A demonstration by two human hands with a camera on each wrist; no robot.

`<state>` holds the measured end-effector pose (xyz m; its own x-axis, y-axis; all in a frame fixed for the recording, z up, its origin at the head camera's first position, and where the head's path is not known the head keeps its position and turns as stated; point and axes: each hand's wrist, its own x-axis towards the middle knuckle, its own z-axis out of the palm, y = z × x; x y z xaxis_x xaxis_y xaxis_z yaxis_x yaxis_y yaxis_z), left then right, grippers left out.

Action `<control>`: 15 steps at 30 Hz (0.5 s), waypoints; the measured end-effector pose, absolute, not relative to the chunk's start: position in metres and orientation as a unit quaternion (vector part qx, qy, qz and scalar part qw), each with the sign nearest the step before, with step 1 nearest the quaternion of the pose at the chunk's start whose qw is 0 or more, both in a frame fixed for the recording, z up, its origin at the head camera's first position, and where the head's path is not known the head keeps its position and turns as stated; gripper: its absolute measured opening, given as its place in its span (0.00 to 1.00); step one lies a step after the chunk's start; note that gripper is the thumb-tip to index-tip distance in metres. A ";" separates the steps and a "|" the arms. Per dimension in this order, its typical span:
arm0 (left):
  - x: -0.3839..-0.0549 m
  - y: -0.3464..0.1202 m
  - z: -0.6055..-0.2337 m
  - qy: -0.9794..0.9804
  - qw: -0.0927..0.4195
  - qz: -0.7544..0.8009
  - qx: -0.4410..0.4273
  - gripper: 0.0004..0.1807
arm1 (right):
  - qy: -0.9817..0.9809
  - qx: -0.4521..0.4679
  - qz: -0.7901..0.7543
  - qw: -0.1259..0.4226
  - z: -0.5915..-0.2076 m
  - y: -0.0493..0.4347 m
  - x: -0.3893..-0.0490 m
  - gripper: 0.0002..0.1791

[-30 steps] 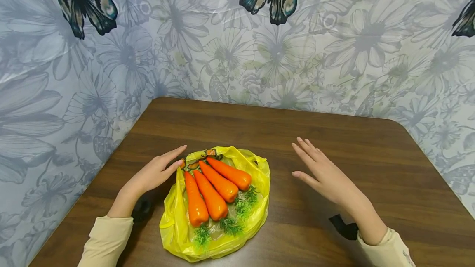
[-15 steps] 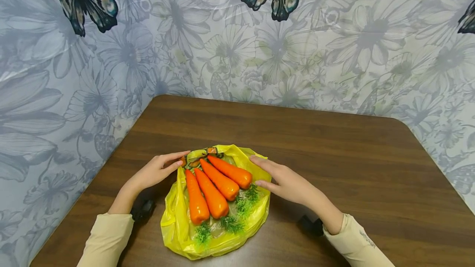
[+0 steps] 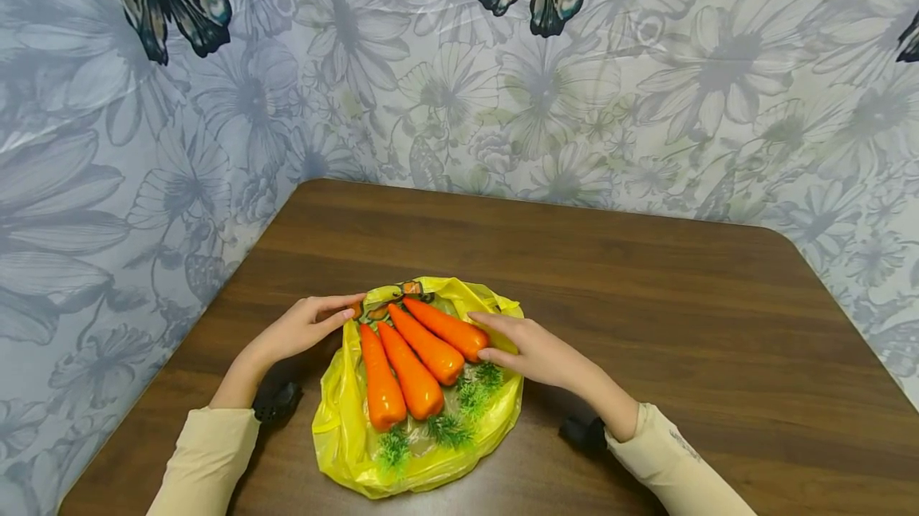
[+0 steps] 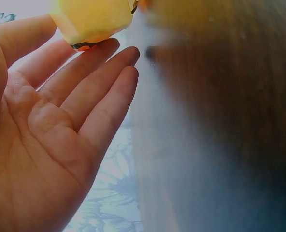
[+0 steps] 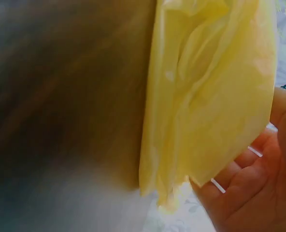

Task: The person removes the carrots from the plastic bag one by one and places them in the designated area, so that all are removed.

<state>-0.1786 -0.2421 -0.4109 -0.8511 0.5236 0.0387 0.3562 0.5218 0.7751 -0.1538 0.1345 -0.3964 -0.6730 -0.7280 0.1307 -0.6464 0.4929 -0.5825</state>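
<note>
Presently: left hand [image 3: 301, 331], right hand [image 3: 542, 352] straight-fingered at bag [image 3: 337, 440], no grip visible | lopsided tug could roll carrots [image 3: 427, 347] toward left edge of table [image 3: 682, 301]

Yellow plastic bag [image 3: 332, 428], thin and shiny, crumpled into a rough round on the bench [image 3: 610, 277]; sides creased, standing up at the edge. Patterned patch of orange, black and green on its far left rim. Within the rim, four glossy orange carrots [image 3: 411, 376] lie fanned side by side, narrow tips far left, blunt ends nearer. Feathery green tufts [image 3: 474, 399] beside the blunt ends.
</note>
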 end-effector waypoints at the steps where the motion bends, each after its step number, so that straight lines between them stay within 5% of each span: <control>1: -0.179 -0.243 -0.411 0.867 0.101 0.418 0.254 0.23 | 0.861 -0.399 -0.308 0.069 -0.397 0.133 -0.155 0.31; 15: -0.188 -0.248 -0.418 0.843 0.108 0.457 0.263 0.21 | 0.857 -0.364 -0.352 0.098 -0.411 0.129 -0.162 0.29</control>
<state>-0.1880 -0.2483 -0.4176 -0.8384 0.5419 0.0587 0.3444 0.4431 0.8277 -0.1619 0.1291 -0.4115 -0.7161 -0.6924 0.0885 -0.5543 0.4870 -0.6750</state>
